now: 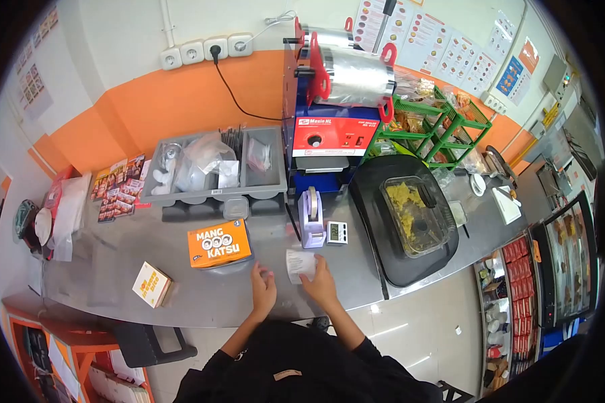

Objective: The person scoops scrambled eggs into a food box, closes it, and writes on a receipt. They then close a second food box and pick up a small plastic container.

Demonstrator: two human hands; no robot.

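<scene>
A small printed paper slip (297, 263), like a receipt, is at the counter's front middle. My right hand (321, 287) has its thumb and fingers closed on the slip's lower right edge. To the left, my left hand (263, 291) holds nothing, with its fingers slightly curled and apart. An orange box (218, 244) marked "Mang Katsu" lies just beyond my left hand. Past the slip stand a lilac tape dispenser (312, 225) and a small white digital timer (337, 233).
A smaller white-and-yellow box (152, 285) sits at left. Behind are a grey divided tray (215, 194) and a red-and-blue cup sealer (333, 138). At right, a clear container (417, 218) of yellow food rests on a black lid-like surface (370, 191). Green racks (427, 134) stand behind.
</scene>
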